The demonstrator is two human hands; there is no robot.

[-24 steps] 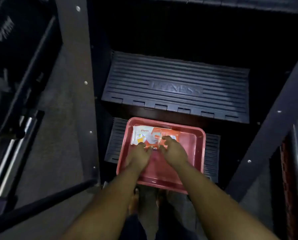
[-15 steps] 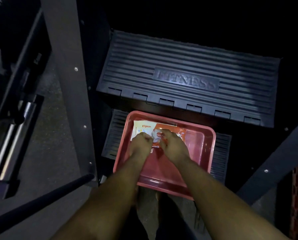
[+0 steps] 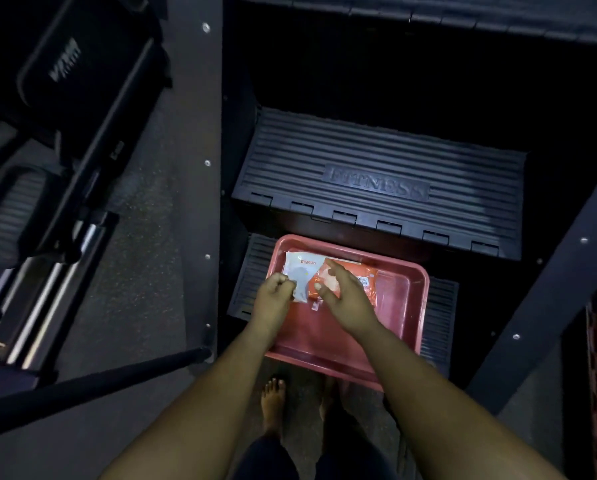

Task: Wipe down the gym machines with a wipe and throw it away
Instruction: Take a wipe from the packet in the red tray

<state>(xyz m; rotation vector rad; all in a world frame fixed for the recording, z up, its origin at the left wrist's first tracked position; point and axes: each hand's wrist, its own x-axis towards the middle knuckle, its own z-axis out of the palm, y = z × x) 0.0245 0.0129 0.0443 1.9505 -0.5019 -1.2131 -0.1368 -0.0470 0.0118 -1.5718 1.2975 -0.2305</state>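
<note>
A white and orange wipe pack lies flat in the far left part of a red plastic tray. The tray rests on the lowest ribbed step of a dark stepper machine. My left hand is closed in a fist, pinching the pack's white near-left corner. My right hand is over the orange half of the pack, with thumb and fingers spread apart. Whether a loose wipe is out of the pack is too dim to tell.
A higher ribbed step marked FITNESS sits behind the tray. Grey frame beams stand at the left and slant at the right. A black bar crosses low left. Another machine is far left. My bare feet are below the tray.
My right hand has opened its fingers over the pack's orange part. My left hand has shifted a little to the pack's left corner. The view has pulled back.
</note>
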